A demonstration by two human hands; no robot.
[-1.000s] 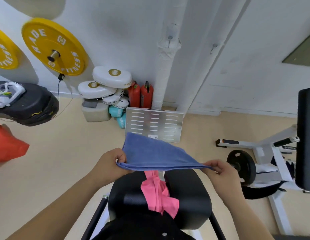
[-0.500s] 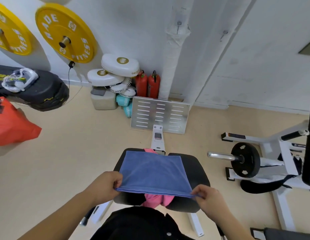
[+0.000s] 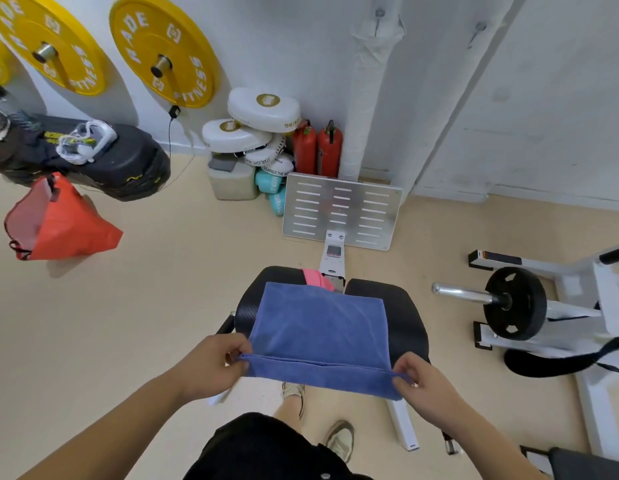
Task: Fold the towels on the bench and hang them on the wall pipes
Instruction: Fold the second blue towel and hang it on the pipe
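- Blue towel [image 3: 318, 327] lies folded over the bench [image 3: 401, 317], its near edge overhanging toward me.
- Left hand [image 3: 211, 368] and right hand [image 3: 425, 382] each pinch a near corner.
- I judge it soft, light and floppy (likely sags mid-span); I'd take both layers at the corners.

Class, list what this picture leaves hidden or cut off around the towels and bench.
Head view:
Pink towel: mostly covered by the blue towel.
Bench: seat middle under the blue towel.
Wall pipe: top cut off by the upper edge.
Left hand, right hand: fingers underneath hidden by cloth.
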